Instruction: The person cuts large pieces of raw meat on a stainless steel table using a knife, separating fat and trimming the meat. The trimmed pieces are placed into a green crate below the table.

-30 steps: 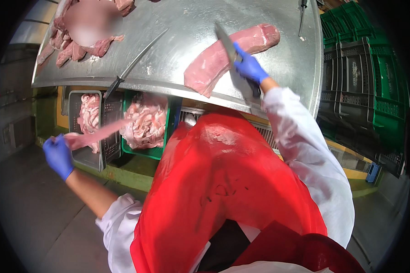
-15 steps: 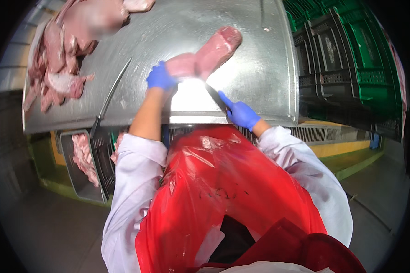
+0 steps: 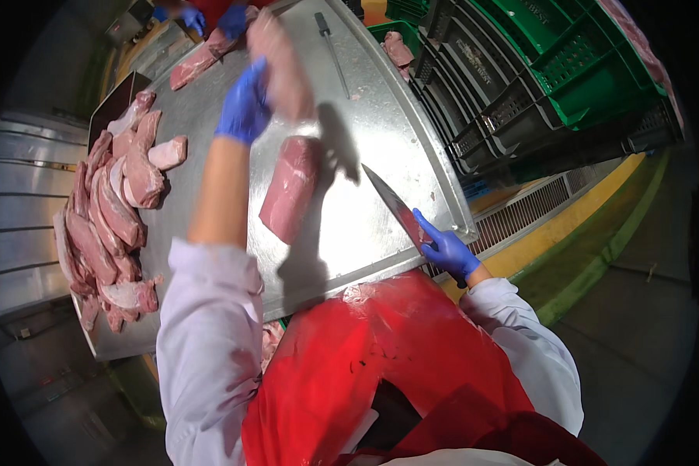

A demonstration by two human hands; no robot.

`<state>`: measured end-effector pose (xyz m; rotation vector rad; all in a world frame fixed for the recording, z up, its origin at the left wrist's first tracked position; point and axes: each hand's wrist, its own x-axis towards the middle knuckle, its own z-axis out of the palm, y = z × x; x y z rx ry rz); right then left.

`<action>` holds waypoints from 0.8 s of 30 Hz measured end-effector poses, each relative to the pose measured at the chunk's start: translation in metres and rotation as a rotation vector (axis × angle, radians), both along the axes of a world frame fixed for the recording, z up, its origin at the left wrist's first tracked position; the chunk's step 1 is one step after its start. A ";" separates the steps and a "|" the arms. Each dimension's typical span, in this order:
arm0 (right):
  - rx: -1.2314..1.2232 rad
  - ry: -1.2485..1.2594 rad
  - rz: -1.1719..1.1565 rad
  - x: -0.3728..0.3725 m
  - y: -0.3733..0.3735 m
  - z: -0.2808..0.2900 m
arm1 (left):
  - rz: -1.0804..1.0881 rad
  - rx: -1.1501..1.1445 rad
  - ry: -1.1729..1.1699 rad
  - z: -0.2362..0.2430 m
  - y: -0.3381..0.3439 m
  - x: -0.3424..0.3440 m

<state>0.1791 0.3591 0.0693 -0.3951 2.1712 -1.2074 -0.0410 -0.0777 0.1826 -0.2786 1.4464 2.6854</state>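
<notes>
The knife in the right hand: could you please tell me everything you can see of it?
The knife has a long, slim, grey blade, metal by its look, narrowing to a point, reddish toward the handle. Most of the handle is hidden in the grip of the gloved right hand. The blade points forward and left over the metal table; whether it touches cannot be told.
</notes>
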 end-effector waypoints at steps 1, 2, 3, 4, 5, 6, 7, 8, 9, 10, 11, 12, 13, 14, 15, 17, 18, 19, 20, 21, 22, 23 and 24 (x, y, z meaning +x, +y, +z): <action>0.021 -0.016 -0.025 -0.002 0.003 0.003 | -0.014 -0.038 0.069 0.019 0.027 -0.024; 0.036 -0.022 -0.027 -0.008 0.004 0.008 | 0.022 -0.375 0.105 0.003 0.028 -0.027; 0.051 -0.022 -0.014 -0.018 0.005 0.012 | 0.078 -0.711 0.143 -0.039 0.016 -0.024; -0.008 0.089 -0.032 -0.024 0.006 0.003 | 0.142 -1.050 0.171 -0.083 0.001 -0.014; -0.057 0.185 -0.074 -0.020 0.011 -0.015 | -0.016 -1.610 0.016 -0.132 -0.008 0.024; -0.099 0.274 -0.143 -0.013 0.020 -0.030 | -0.129 -1.778 -0.154 -0.154 0.015 0.063; -0.024 0.131 -0.178 -0.008 0.030 -0.027 | -0.314 -1.775 -0.375 -0.158 0.027 0.092; 0.001 0.100 -0.232 0.000 0.037 -0.029 | -0.316 -1.813 -0.292 -0.155 0.032 0.111; 0.023 0.074 -0.268 0.005 0.041 -0.031 | -0.286 -1.724 -0.395 -0.154 0.029 0.115; 0.032 0.011 -0.277 0.006 0.041 -0.029 | -0.239 -1.626 -0.515 -0.153 0.017 0.121; 0.039 -0.047 -0.294 0.006 0.039 -0.029 | -0.213 -1.389 -0.511 -0.179 -0.014 0.121; 0.036 -0.138 -0.288 0.001 0.038 -0.024 | -0.164 -1.146 -0.510 -0.205 -0.044 0.130; 0.037 -0.227 -0.308 -0.003 0.037 -0.023 | -0.254 -0.665 -0.482 -0.203 -0.048 0.129; 0.028 -0.185 -0.299 -0.004 0.037 -0.026 | -0.198 -0.470 -0.471 -0.205 -0.044 0.132; 0.015 -0.140 -0.300 -0.003 0.036 -0.030 | -0.151 -0.280 -0.450 -0.197 -0.028 0.129; 0.028 -0.081 -0.291 -0.006 0.030 -0.037 | -0.055 0.066 -0.428 -0.176 0.007 0.109; 0.057 -0.070 -0.281 -0.008 0.025 -0.040 | -0.025 0.195 -0.402 -0.165 0.022 0.082; 0.091 -0.058 -0.269 -0.013 0.020 -0.040 | -0.068 0.307 -0.205 -0.142 0.042 0.046; 0.092 -0.057 -0.245 -0.024 0.011 -0.033 | -0.052 0.321 -0.101 -0.130 0.051 0.001; 0.092 -0.064 -0.223 -0.033 0.000 -0.024 | -0.066 0.240 -0.142 -0.109 0.059 -0.048; 0.087 -0.078 -0.197 -0.041 -0.013 -0.018 | -0.132 0.134 0.034 -0.078 0.065 -0.083; -0.079 -0.094 -0.277 -0.044 -0.028 -0.015 | -0.172 0.038 0.215 -0.045 0.070 -0.115; -0.046 -0.067 -0.255 -0.043 -0.039 -0.017 | -0.152 -0.345 0.314 -0.028 0.054 -0.135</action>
